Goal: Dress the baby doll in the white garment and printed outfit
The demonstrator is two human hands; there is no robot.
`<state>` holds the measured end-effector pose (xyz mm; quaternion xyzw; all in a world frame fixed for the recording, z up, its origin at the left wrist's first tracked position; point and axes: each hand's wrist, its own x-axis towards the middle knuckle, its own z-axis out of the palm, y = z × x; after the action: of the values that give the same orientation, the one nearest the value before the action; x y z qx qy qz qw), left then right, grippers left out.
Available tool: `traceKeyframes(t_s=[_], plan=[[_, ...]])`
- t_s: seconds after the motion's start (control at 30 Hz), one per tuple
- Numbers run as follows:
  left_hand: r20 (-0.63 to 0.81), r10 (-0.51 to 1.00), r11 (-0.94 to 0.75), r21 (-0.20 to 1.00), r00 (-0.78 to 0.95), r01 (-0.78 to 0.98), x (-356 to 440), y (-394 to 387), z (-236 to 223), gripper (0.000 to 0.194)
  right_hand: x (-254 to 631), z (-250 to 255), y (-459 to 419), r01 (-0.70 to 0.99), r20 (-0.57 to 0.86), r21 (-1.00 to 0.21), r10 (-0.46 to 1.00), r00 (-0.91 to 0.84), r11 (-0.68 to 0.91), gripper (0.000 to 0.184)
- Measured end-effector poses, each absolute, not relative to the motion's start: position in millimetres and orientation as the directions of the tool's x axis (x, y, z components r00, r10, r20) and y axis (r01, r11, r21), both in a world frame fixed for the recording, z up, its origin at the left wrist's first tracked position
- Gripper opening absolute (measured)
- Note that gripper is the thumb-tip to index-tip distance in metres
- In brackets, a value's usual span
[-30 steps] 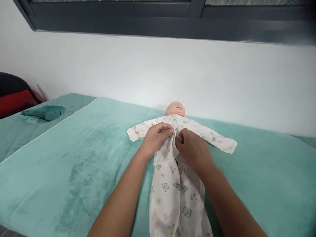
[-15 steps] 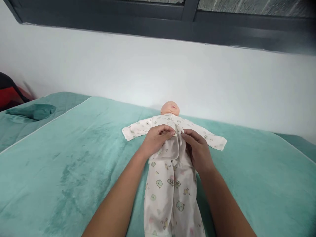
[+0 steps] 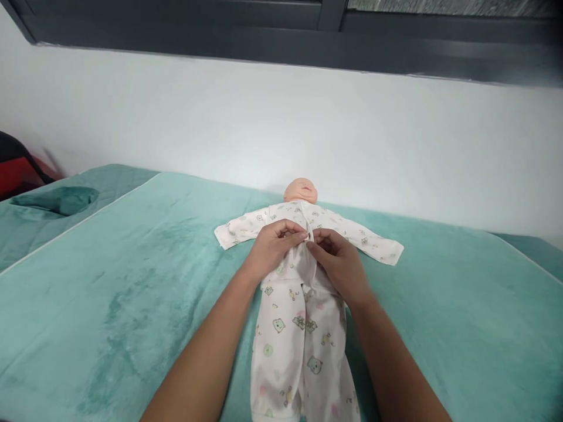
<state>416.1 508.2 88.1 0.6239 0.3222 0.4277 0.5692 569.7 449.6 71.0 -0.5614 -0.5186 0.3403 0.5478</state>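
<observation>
A baby doll (image 3: 301, 191) lies on its back with its head toward the wall. It wears a white printed baby shirt (image 3: 281, 212), sleeves spread to both sides, and matching printed pants (image 3: 278, 351). My left hand (image 3: 275, 246) pinches the shirt's front edge at the chest. Close beside it, my right hand (image 3: 341, 261) grips the other front edge between thumb and fingers. The two edges meet between my fingertips, where a small dark spot shows. Whether a fastener is closed there I cannot tell. The doll's hands are hidden inside the sleeves.
A teal plush cover (image 3: 132, 281) lies under the doll. Behind it rises a white wall (image 3: 246, 123) with a dark window frame (image 3: 264, 44) above. At the far left are a red and black item (image 3: 17, 167) and a folded teal cloth (image 3: 57, 199).
My right hand has moved left, bringing its shirt edge against the one in my left hand. The gap between the two front edges has closed up.
</observation>
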Motion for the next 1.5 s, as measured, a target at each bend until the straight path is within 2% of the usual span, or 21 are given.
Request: traceKeyframes(t_s=[0.23,0.63,0.87,1.13,1.3,1.5], plan=[[0.15,0.894,-0.111,0.987,0.421,-0.115,419,508,86,0.023,564,73,447,0.325,0.227,-0.934,0.949,0.221,0.148,0.024],[0.155,0.897,-0.143,0.988,0.414,-0.06,420,508,86,0.028,558,71,448,0.505,0.293,-0.851,0.929,0.226,0.146,0.025],[0.139,0.86,-0.108,0.99,0.491,-0.092,417,505,90,0.028,555,74,447,0.588,0.294,-0.797,0.939,0.178,0.138,0.03],[0.115,0.868,-0.012,0.977,0.484,-0.211,415,510,84,0.027,559,73,447,0.386,0.269,-0.901,0.952,0.144,0.196,0.037],[0.131,0.85,0.038,0.951,0.51,-0.307,413,514,82,0.029,561,75,446,0.301,0.25,-0.934,0.956,0.155,0.195,0.03],[0.131,0.846,0.017,0.962,0.517,-0.272,413,514,84,0.028,565,75,450,0.161,0.168,-0.977,0.964,0.206,0.136,0.021]])
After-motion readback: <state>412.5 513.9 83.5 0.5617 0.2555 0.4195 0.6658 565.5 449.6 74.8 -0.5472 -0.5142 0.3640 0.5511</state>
